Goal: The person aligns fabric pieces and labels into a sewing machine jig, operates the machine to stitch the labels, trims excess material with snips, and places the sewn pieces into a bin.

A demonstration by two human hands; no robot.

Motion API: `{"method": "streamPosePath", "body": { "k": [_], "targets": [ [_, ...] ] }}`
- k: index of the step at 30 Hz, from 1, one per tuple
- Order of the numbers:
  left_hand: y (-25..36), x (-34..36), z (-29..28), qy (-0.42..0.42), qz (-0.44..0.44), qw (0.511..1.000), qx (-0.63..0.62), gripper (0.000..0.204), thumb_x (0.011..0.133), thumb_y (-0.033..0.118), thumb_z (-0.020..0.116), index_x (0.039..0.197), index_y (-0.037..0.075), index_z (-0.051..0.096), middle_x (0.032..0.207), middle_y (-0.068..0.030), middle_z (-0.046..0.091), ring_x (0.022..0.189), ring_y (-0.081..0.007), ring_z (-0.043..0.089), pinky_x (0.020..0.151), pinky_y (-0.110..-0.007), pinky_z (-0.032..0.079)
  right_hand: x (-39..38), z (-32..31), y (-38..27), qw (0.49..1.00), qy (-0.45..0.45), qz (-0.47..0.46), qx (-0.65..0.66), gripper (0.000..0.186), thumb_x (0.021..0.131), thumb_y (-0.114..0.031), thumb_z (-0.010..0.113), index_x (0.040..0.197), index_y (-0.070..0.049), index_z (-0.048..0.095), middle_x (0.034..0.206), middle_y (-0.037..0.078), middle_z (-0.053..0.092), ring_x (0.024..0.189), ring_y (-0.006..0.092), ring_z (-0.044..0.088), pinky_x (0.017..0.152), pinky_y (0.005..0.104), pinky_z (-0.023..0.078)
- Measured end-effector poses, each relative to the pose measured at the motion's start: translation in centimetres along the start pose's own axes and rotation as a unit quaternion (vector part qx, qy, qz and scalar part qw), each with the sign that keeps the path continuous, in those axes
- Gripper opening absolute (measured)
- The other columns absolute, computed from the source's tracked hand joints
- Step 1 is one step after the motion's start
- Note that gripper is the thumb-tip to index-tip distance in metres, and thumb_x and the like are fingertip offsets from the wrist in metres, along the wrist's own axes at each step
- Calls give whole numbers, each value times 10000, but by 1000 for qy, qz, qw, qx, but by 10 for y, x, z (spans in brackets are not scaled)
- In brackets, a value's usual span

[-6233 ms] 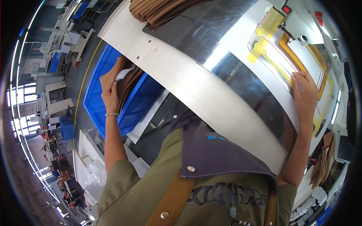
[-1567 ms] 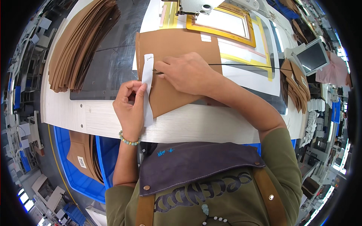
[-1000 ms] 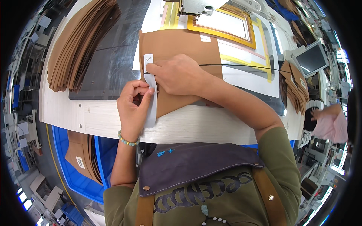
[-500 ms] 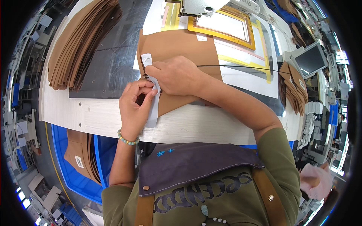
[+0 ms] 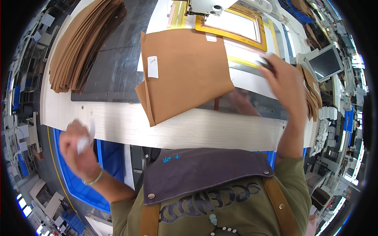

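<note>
Off the table's front left edge, my left hand (image 5: 78, 147) is closed on a white label strip (image 5: 83, 144), blurred by motion. Above the right side of the work surface, my right hand (image 5: 285, 84) grips what look like small dark thread snips (image 5: 263, 61), smeared by motion. Between my hands a folded brown fabric piece (image 5: 189, 74) lies apart from both, its lower left corner turned under. A short white label (image 5: 152, 67) with a small mark sits near its left edge.
A stack of brown fabric pieces (image 5: 84, 43) lies at the left. A sewing machine head (image 5: 210, 8) stands over a yellow frame (image 5: 232, 37) at the back. To the right are a small screen (image 5: 325, 63) and more brown pieces (image 5: 311, 92). Blue bins (image 5: 106, 157) sit below the table.
My hands have come apart: the left went down and left with the cut-off white strip, the right moved right with the snips. Only a short label remains on the fabric.
</note>
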State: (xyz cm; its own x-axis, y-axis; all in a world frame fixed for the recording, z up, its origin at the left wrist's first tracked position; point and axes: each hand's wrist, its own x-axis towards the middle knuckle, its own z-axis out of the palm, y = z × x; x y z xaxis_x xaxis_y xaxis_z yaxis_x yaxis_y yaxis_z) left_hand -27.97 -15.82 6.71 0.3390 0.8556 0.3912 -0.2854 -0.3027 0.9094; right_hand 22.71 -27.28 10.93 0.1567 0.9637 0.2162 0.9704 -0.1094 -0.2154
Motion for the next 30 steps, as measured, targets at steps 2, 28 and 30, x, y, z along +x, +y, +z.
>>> {"method": "streamPosePath", "body": {
  "k": [2,28,30],
  "targets": [
    [23,-3,-10,-187,11,982,-9,189,934,110,727,1095,13,746,942,-97,700,852,-173,638,689,-299,462,-26,-22,39,991,-32,103,-80,241,977,-261,741,1010,-39,656,834,167,689,769,381,663,695,462,513],
    [84,23,-103,330,61,788,517,310,1133,130,478,1268,-41,699,1204,-143,729,1122,-246,710,986,-392,592,-15,89,46,975,108,-136,139,99,936,-78,726,1010,-24,764,1090,127,763,1011,332,715,894,427,572],
    [160,-12,-137,449,129,628,623,327,1151,213,506,1261,-35,688,1201,-172,738,1075,-280,743,924,-400,627,-13,90,50,970,122,-132,163,94,940,-54,714,1012,-17,763,1097,143,761,1015,341,716,905,432,570]
  ]
}}
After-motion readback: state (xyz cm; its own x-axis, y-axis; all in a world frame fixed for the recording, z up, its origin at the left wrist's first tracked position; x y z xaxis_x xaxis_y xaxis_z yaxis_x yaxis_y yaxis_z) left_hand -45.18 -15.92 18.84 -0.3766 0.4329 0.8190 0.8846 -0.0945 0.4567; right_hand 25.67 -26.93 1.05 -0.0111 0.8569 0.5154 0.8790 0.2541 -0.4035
